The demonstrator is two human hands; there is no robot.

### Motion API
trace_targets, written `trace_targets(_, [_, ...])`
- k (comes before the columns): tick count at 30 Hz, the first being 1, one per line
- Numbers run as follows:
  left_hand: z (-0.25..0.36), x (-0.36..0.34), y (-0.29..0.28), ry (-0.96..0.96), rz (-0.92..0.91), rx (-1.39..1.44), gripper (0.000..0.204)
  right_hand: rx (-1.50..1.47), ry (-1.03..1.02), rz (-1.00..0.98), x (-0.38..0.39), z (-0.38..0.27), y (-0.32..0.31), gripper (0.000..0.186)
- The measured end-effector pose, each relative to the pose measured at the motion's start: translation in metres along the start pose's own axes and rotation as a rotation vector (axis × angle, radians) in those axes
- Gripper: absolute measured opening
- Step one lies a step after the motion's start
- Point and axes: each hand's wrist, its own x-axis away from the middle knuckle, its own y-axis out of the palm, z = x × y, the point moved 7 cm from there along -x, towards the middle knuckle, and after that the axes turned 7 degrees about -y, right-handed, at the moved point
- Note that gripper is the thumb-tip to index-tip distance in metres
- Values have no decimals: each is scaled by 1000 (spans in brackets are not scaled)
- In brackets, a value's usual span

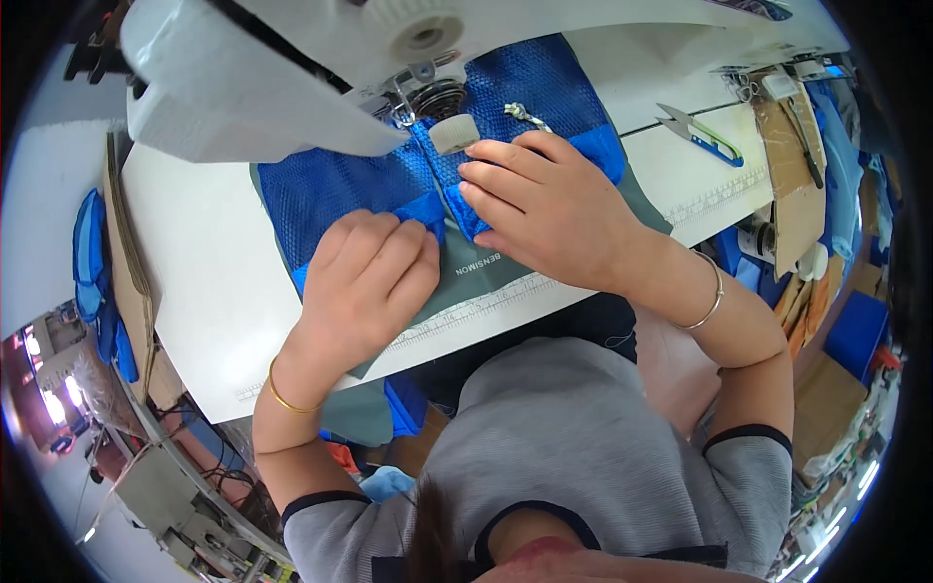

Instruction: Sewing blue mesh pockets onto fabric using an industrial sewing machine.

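Note:
A white sewing machine head point(243, 97) overhangs blue mesh fabric point(326, 189) sewn to grey-green fabric point(535, 272). A narrow blue strip point(431, 155) runs toward the metal presser foot point(406, 112), beside a white cylindrical part point(454, 133). My left hand point(364, 272) has its fingers curled round a folded blue edge point(418, 209) left of the strip. My right hand point(549, 209) lies over the fabric just right of the strip, fingers extended and slightly bent, pressing on it. A knotted cord point(520, 112) shows beyond my right fingertips.
The white table point(194, 272) has a printed ruler along its front. Thread snips point(700, 136) lie at the right, near cardboard point(797, 204) holding small tools. Blue fabric pieces point(97, 282) sit beyond the left edge, beside more cardboard. A blue bin point(855, 330) is at far right.

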Motion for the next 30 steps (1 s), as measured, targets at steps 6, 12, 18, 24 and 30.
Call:
trace_targets(6, [-3,14,15,-5,9,21,20,10,-32,28,-2,-4,-2,40])
trace_targets(12, [-1,2,9,23,71,-45,19,-9,5,35,-6,0,-3,41])
trace_targets(18, [-7,12,11,-19,88,36,20,-14,33,62,-17,-9,-21,23])
trace_targets(24, [-8,13,7,-27,156,64,19,-1197,904,-370,-31,6,21,23])
trace_targets(30, [-14,14,11,-89,114,182,22,-1493,1329,-301,-22,-4,41,33])
